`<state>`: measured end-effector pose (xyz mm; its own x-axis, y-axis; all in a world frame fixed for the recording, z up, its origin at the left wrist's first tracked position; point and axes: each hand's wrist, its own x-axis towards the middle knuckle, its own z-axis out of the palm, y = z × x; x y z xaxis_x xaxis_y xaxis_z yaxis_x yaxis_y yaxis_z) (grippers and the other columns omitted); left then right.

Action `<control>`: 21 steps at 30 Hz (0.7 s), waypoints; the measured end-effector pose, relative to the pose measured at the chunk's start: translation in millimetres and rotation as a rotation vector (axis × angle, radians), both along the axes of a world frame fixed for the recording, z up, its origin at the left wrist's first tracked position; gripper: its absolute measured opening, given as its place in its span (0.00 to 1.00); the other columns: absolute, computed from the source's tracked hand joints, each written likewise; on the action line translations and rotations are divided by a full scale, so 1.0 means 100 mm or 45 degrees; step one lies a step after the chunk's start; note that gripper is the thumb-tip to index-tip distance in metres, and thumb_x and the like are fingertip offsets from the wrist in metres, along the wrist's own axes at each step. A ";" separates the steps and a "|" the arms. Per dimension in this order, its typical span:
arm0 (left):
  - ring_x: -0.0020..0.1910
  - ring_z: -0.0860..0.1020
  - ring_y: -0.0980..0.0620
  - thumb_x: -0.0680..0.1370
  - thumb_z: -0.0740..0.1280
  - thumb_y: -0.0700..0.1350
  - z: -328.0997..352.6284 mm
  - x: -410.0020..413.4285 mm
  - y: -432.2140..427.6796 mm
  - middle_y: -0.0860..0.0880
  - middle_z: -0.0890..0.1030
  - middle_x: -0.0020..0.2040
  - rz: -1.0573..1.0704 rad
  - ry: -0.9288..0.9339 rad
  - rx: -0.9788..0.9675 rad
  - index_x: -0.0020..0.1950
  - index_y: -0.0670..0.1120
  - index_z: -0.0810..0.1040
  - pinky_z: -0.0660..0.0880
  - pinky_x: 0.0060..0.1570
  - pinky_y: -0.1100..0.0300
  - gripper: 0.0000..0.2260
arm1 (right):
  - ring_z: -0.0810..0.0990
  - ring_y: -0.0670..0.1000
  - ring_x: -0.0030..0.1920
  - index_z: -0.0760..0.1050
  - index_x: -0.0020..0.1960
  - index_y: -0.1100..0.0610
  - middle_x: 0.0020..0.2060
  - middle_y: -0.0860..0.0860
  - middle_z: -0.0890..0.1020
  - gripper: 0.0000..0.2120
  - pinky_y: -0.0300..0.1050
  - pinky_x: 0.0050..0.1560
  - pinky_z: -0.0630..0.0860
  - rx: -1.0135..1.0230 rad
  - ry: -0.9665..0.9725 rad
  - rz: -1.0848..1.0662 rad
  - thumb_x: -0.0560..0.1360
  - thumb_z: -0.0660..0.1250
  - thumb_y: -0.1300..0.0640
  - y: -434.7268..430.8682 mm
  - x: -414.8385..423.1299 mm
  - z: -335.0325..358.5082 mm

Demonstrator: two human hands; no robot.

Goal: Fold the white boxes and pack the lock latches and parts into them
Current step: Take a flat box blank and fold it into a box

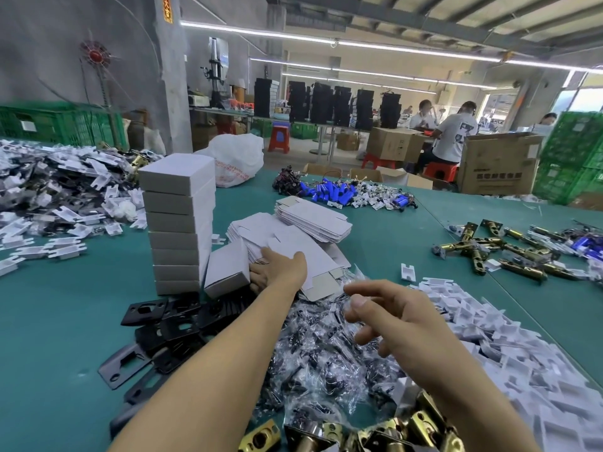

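The hall is bright and evenly lit by long tube lights (257,31) on the ceiling, and daylight washes out a window (584,101) at far right. Shadows on the green table (65,305) are soft and short. Clear plastic bags (326,347) glint with small highlights. The wide lens bends lines near the edges, and the far background looks soft.

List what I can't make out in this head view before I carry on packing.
All in the head view:
1. Fingers of the left hand: tucked between the tilted white cardboard box and the flat white carton blanks; grip unclear.
2. The tall stack of closed white boxes: contents hidden by their walls.
3. The clear plastic bags of small dark parts: too crinkled and glary to identify.
4. The brass lock latches: cut off by the bottom edge.
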<state>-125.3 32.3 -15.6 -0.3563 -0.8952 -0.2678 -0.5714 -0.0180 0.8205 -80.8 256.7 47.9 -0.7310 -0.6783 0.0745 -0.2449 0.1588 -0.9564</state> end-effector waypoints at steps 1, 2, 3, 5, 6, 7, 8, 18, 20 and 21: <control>0.77 0.53 0.40 0.79 0.62 0.59 -0.01 -0.01 -0.01 0.37 0.53 0.78 -0.007 -0.041 -0.028 0.80 0.50 0.51 0.53 0.73 0.48 0.35 | 0.82 0.45 0.34 0.81 0.52 0.46 0.42 0.49 0.85 0.06 0.31 0.31 0.72 -0.003 -0.005 0.000 0.77 0.67 0.53 -0.01 0.00 0.00; 0.76 0.53 0.40 0.78 0.61 0.61 -0.02 -0.01 -0.01 0.37 0.54 0.78 -0.021 -0.074 -0.052 0.80 0.50 0.51 0.53 0.73 0.48 0.35 | 0.82 0.45 0.34 0.81 0.52 0.46 0.41 0.49 0.85 0.06 0.31 0.31 0.72 -0.005 -0.008 0.003 0.77 0.67 0.53 -0.01 0.00 -0.01; 0.77 0.53 0.40 0.78 0.60 0.62 -0.03 -0.02 0.00 0.37 0.54 0.78 -0.042 -0.104 -0.072 0.80 0.50 0.51 0.52 0.73 0.48 0.36 | 0.82 0.45 0.34 0.81 0.52 0.46 0.41 0.49 0.85 0.06 0.30 0.31 0.72 -0.005 -0.007 0.007 0.77 0.67 0.53 -0.02 0.01 -0.01; 0.78 0.52 0.39 0.78 0.59 0.65 -0.04 -0.04 0.02 0.36 0.53 0.79 -0.108 -0.161 -0.106 0.81 0.50 0.51 0.49 0.74 0.46 0.36 | 0.83 0.45 0.34 0.81 0.52 0.46 0.41 0.48 0.85 0.06 0.31 0.31 0.72 0.000 0.000 0.014 0.77 0.67 0.52 -0.01 0.01 0.00; 0.78 0.51 0.38 0.78 0.58 0.66 -0.04 -0.07 0.04 0.35 0.54 0.79 -0.147 -0.182 -0.123 0.81 0.50 0.52 0.48 0.75 0.45 0.36 | 0.83 0.45 0.34 0.81 0.52 0.45 0.41 0.48 0.85 0.06 0.32 0.31 0.72 -0.001 0.001 0.012 0.77 0.67 0.52 -0.01 0.01 0.00; 0.78 0.52 0.38 0.78 0.58 0.66 -0.05 -0.09 0.07 0.35 0.55 0.79 -0.188 -0.192 -0.138 0.80 0.50 0.53 0.47 0.76 0.43 0.36 | 0.83 0.45 0.34 0.81 0.52 0.45 0.41 0.47 0.85 0.06 0.33 0.31 0.72 -0.005 0.004 0.007 0.77 0.67 0.51 0.00 0.00 0.01; 0.78 0.52 0.37 0.78 0.58 0.66 -0.05 -0.11 0.09 0.36 0.56 0.78 -0.227 -0.183 -0.145 0.80 0.50 0.54 0.47 0.76 0.41 0.36 | 0.83 0.45 0.34 0.81 0.52 0.45 0.41 0.47 0.85 0.06 0.33 0.32 0.71 -0.011 0.009 0.001 0.77 0.67 0.51 0.01 -0.01 0.02; 0.71 0.64 0.38 0.78 0.62 0.55 0.03 0.02 0.10 0.39 0.67 0.72 -0.487 -0.175 -0.307 0.74 0.48 0.66 0.67 0.65 0.47 0.25 | 0.82 0.45 0.34 0.81 0.50 0.45 0.41 0.47 0.86 0.06 0.34 0.33 0.71 -0.041 0.020 0.000 0.77 0.67 0.51 0.02 -0.01 0.03; 0.69 0.66 0.39 0.79 0.60 0.53 0.08 0.12 0.04 0.40 0.69 0.70 -0.472 -0.339 -0.636 0.69 0.46 0.71 0.68 0.62 0.46 0.21 | 0.82 0.45 0.34 0.81 0.51 0.45 0.41 0.47 0.86 0.06 0.34 0.32 0.71 -0.035 0.028 -0.002 0.77 0.67 0.51 0.02 -0.01 0.03; 0.68 0.66 0.39 0.80 0.59 0.51 0.10 0.17 -0.01 0.40 0.69 0.70 -0.452 -0.440 -0.808 0.69 0.45 0.71 0.67 0.62 0.45 0.20 | 0.82 0.45 0.34 0.81 0.51 0.45 0.41 0.47 0.86 0.06 0.33 0.31 0.71 -0.035 0.025 -0.001 0.77 0.67 0.51 0.02 -0.01 0.03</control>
